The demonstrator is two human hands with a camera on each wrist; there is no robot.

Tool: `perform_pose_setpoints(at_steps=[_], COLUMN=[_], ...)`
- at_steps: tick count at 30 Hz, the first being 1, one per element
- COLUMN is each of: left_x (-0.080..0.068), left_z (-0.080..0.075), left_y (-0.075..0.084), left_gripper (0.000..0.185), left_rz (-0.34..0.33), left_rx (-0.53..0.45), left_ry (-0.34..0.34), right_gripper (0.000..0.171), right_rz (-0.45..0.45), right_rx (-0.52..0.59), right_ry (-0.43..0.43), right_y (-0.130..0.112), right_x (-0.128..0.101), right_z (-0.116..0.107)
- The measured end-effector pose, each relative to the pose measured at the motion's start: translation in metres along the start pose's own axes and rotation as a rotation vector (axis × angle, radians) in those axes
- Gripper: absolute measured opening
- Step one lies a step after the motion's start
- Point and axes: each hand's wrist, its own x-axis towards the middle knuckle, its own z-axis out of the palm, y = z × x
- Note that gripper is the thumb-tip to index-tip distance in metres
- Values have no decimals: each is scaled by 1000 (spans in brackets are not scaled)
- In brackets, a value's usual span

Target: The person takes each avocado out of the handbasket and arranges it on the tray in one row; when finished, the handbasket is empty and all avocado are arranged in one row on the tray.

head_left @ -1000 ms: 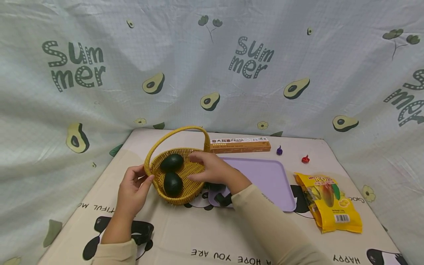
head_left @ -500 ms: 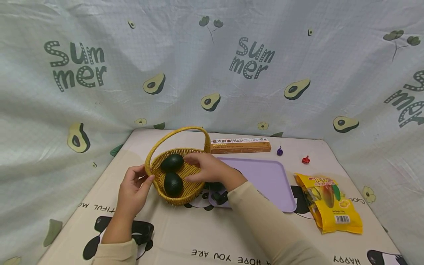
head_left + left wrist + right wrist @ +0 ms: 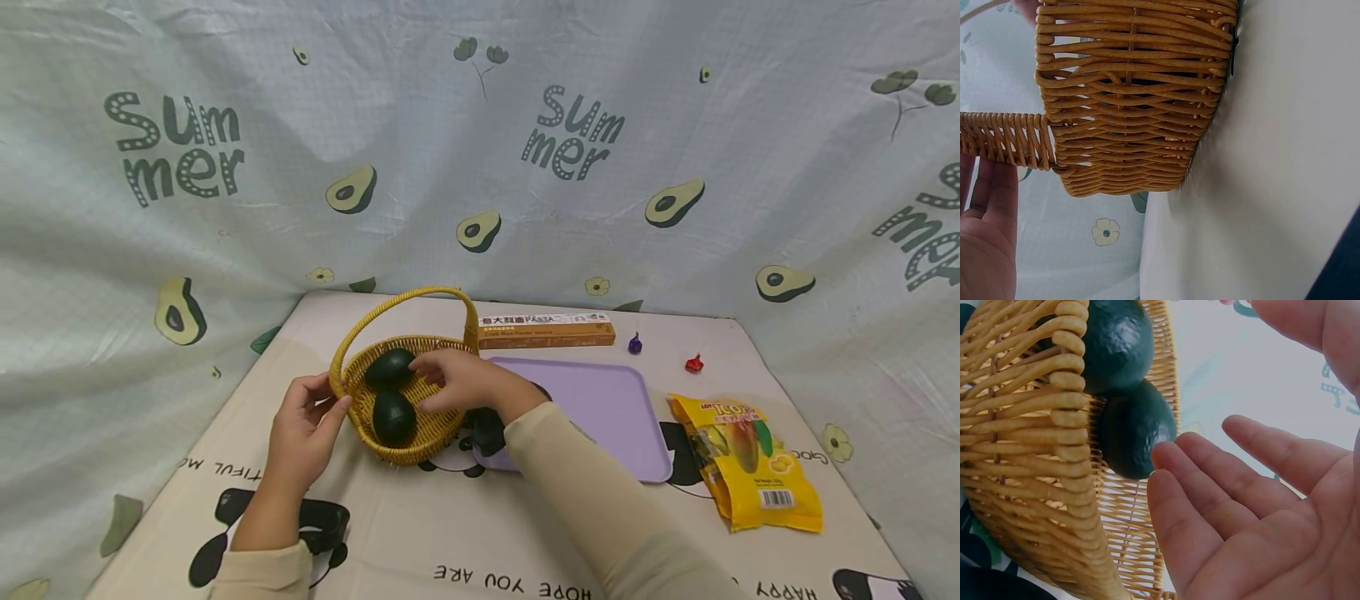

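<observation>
In the middle-left of the table (image 3: 420, 521), a round woven wicker basket (image 3: 433, 429), yellow-brown, arched wrapped handle (image 3: 408, 294). Inside it two avocados, dark green, egg-shaped, glossy, slightly pebbly: far one (image 3: 387, 369) lying sideways, near one (image 3: 394, 418) just in front. Left hand (image 3: 303, 429) grips the handle's left base, thumb one side, fingers the other. Right hand (image 3: 465, 383) over the basket's right side, fingers slightly apart, thumb spread well away, nothing held; fingertips next to the far avocado, contact can't be told. Right of basket: flat lilac tray (image 3: 611, 408), rounded corners, raised rim, partly behind the right arm. Behind it, long carton (image 3: 546, 333), white and brown, reads "PASTA" and "Crab Roe flavor sauce". Small shiny twisted wrappers, purple (image 3: 635, 344) and red (image 3: 693, 364). Glossy yellow bag (image 3: 753, 467), mango print, barcode, brand only partly legible. Table print upside down: "HOPE YOU ARE", "HAPPY". Backdrop cloth (image 3: 420, 108), wrinkled: "SUMMER".
</observation>
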Motion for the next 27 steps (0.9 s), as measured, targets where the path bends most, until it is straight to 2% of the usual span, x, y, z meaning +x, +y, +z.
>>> perform_pose_setpoints(at_steps=[10,17,27], left_x=[-1,-1,0], left_z=[0,0,-2], left_y=[1,1,2], left_gripper=[38,37,39], left_rz=[-4,10,-7], left_rx=[-2,-10,-16], left_ry=[-6,-12,-17], right_gripper=[68,66,65], right_rz=[24,37,55], right_rx=[-1,64,32], right_ry=[-22,-29,-42], right_y=[0,1,2], right_x=[9,17,24], right_z=[2,0,3])
